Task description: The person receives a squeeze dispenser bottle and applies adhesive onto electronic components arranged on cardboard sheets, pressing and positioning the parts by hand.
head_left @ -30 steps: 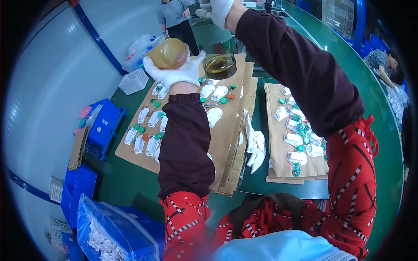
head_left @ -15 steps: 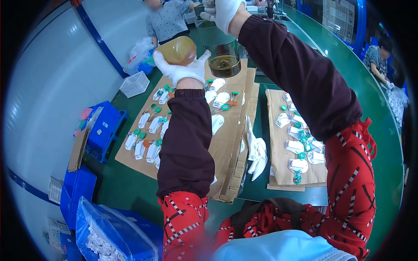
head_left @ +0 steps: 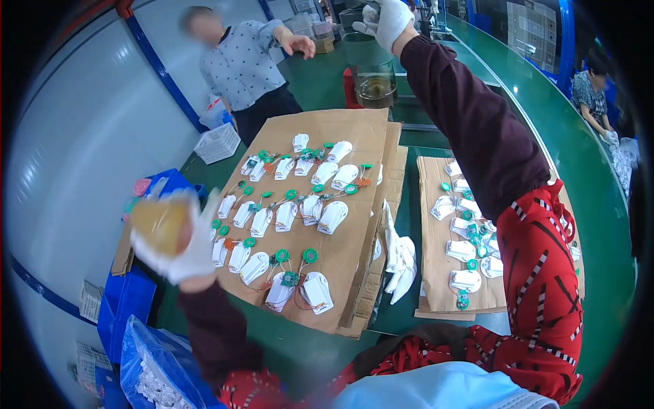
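Note:
My left hand [head_left: 184, 245], in a white glove and blurred by motion, is closed on a rounded amber translucent object [head_left: 162, 226] at the left, beyond the cardboard's edge. My right hand [head_left: 390, 24], also gloved, is raised at the top centre, its fingers curled at the rim of a clear cylindrical container [head_left: 371, 65] with a little brown liquid at the bottom. Below, a cardboard sheet [head_left: 361, 266] bears rows of several white plastic parts [head_left: 317, 292] with green discs and thin wires.
A second cardboard [head_left: 436, 273] with similar parts lies at the right. A white cloth [head_left: 402, 262] rests between the cardboards. One person [head_left: 248, 68] stands across the table; another [head_left: 589, 99] works at far right. Blue bins [head_left: 126, 300] and a white basket [head_left: 216, 143] are at the left.
My left hand has swung left and down with the amber object, uncovering more parts. My right hand and the clear container have shifted slightly right and up. The person opposite has come nearer, arm outstretched.

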The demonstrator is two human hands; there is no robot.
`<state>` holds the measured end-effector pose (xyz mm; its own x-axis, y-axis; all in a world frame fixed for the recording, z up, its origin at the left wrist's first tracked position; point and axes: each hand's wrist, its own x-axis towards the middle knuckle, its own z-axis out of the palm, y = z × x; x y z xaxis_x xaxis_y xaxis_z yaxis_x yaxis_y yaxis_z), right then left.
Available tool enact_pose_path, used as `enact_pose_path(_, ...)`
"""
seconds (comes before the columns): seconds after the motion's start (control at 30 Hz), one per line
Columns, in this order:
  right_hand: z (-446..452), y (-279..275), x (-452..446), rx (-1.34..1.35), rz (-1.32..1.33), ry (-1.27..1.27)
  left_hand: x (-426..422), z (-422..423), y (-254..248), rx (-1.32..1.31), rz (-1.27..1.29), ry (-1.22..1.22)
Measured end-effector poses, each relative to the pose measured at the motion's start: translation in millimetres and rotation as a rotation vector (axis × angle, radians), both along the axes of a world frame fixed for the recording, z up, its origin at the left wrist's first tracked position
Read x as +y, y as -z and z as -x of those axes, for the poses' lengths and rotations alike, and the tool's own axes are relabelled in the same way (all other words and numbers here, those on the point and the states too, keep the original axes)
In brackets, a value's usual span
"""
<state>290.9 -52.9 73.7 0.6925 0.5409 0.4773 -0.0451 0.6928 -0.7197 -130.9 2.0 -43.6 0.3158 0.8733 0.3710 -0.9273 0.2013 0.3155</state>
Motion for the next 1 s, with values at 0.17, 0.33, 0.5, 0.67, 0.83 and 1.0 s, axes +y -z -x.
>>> enact_pose_path(0.17, -19, -1, 3, 0.001, -0.008, 0.019, -19, 142, 66, 0.047, -0.132, -0.275)
enact_pose_path(0.33, -23, 2, 8, 0.013, -0.036, 0.023, -56, 192, 107, 0.015, 0.374, -0.779)
enact_pose_path(0.5, -15, 7, 17, -0.018, -0.042, -0.013, -65, 197, 123, -0.121, 0.603, -0.911)
enact_pose_path(0.67, -11, 8, 14, 0.017, -0.026, 0.031, -62, 195, 128, -0.130, 0.592, -0.871)
enact_pose_path(0.83, -24, 8, 9, 0.024, -0.043, 0.026, -58, 193, 130, -0.130, 0.550, -0.851)
enact_pose_path(1.0, -28, 8, 5, 0.000, -0.016, 0.048, -59, 195, 135, -0.103, 0.520, -0.860)
